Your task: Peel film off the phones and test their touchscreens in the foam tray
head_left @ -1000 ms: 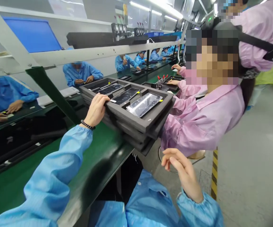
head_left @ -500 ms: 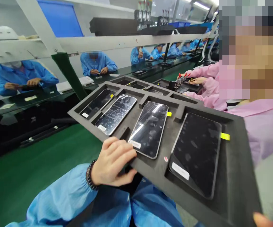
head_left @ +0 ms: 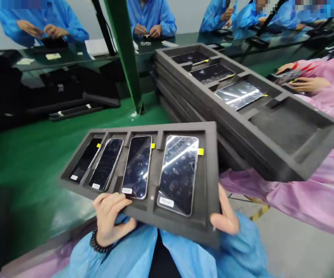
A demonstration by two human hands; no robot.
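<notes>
I hold a dark grey foam tray (head_left: 210, 170) in front of my chest, level over the edge of the green belt. Several phones lie face up in its slots, the nearest to my right being a glossy phone (head_left: 177, 174) with a yellow tab. My left hand (head_left: 110, 218) grips the tray's near edge, fingers curled over the top. My right hand (head_left: 225, 216) grips the near right corner, thumb along the side. Both sleeves are light blue.
A stack of the same foam trays (head_left: 285, 154) stands to the right on the green conveyor belt (head_left: 39, 154), its top tray partly filled with phones. A person in pink sits at right. People in blue work across the belt. A green post (head_left: 125, 54) rises behind.
The tray has come off the stack and swung in front of me. My right hand, free a second ago, now grips its right corner. My view has tilted down.
</notes>
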